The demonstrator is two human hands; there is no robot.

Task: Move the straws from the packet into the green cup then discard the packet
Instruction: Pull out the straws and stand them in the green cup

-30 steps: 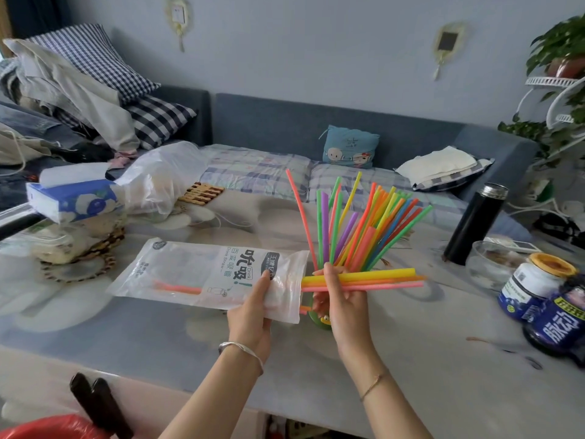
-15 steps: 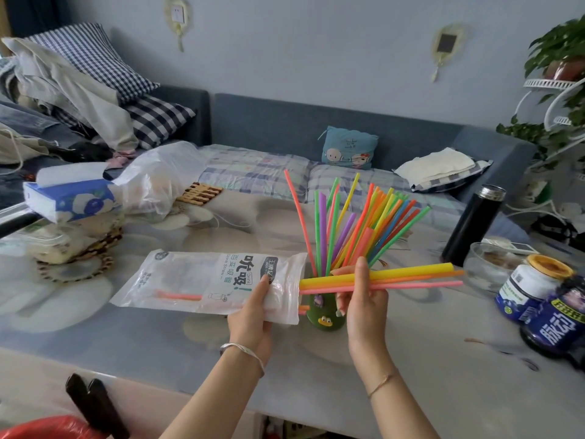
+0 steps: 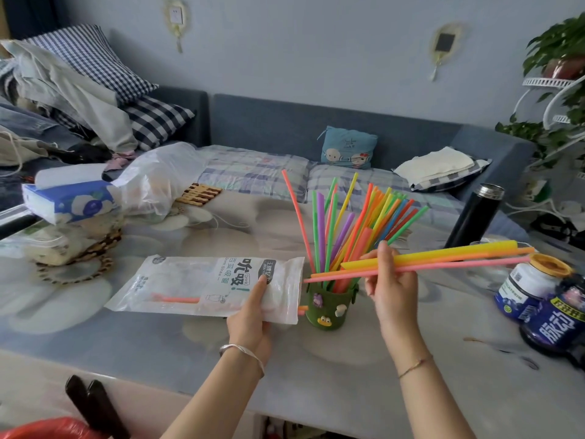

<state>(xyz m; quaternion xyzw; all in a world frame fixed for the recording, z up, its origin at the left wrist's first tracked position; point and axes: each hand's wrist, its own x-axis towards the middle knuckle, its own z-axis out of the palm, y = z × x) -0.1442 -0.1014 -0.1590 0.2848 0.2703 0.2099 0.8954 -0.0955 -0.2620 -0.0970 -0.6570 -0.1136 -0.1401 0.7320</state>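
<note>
Straws (image 3: 443, 259), a small bundle of yellow, orange and pink ones, lie nearly level in the right hand (image 3: 387, 280), whose grip is clamped on them, just above the green cup (image 3: 330, 307). The cup stands on the tabletop (image 3: 332, 384), bristling with upright coloured straws. The left hand (image 3: 250, 315) has its grip closed on the open end of the clear packet (image 3: 205, 285), thumb on top; one orange straw shows inside, its tip poking out beside the cup.
</note>
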